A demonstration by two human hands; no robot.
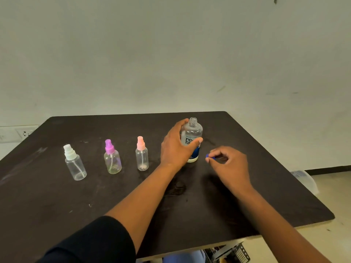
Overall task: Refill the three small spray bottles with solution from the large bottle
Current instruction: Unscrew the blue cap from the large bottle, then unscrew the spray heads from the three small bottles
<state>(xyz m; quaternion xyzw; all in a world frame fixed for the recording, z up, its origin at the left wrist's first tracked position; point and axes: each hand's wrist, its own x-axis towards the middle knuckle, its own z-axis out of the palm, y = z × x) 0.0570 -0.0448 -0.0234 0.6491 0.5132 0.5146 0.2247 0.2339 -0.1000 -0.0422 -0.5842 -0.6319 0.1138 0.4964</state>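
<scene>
Dark tabletop (57,196), centre frame: left hand (176,149) wraps the uncapped large bottle (192,133) to steady it, right hand (228,164) pinches its blue cap (209,156) aside, three capped spray bottles (112,158) lined left, probably awaiting opening.

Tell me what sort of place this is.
Probably a plain workroom or test setup, not a home kitchen: a bare dark table against a scuffed blank wall, a wall socket, and a wire basket underneath.
</scene>
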